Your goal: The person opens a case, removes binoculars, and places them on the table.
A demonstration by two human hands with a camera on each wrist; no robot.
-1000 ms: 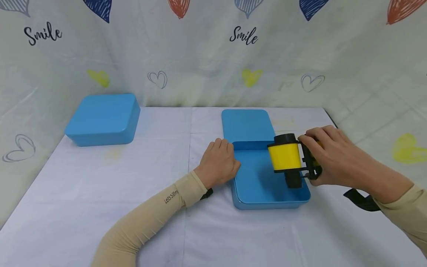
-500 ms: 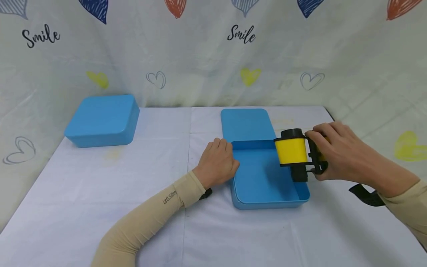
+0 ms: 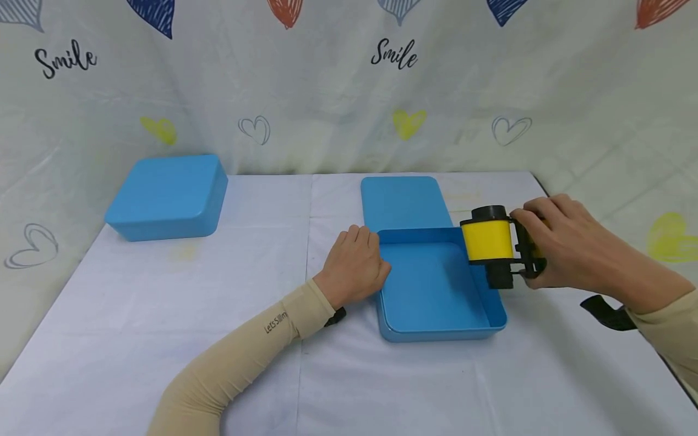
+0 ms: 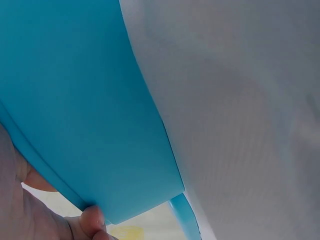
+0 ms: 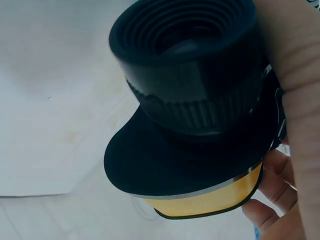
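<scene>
My right hand [image 3: 561, 242] grips a pair of yellow and black binoculars [image 3: 487, 241] by one side, up above the right wall of an open blue box [image 3: 442, 336]. One black eyepiece [image 5: 185, 85] fills the top of the right wrist view, and my fingers [image 5: 275, 190] curl round the yellow barrel. My left hand [image 3: 354, 266] holds the box's left wall at its rim. In the left wrist view, fingertips [image 4: 92, 219] press on the rim of the box wall [image 4: 100, 125]. Nothing lies inside the box.
A blue lid [image 3: 406, 200] lies flat just behind the open box. A second blue box [image 3: 169, 197], closed, stands at the table's back left. White cloth [image 3: 245, 254] covers the table, and a printed curtain [image 3: 322, 91] hangs behind it.
My right hand has moved right and slightly away from me with the binoculars, from over the box's inside to over its right wall. The left hand and the box stay in place.
</scene>
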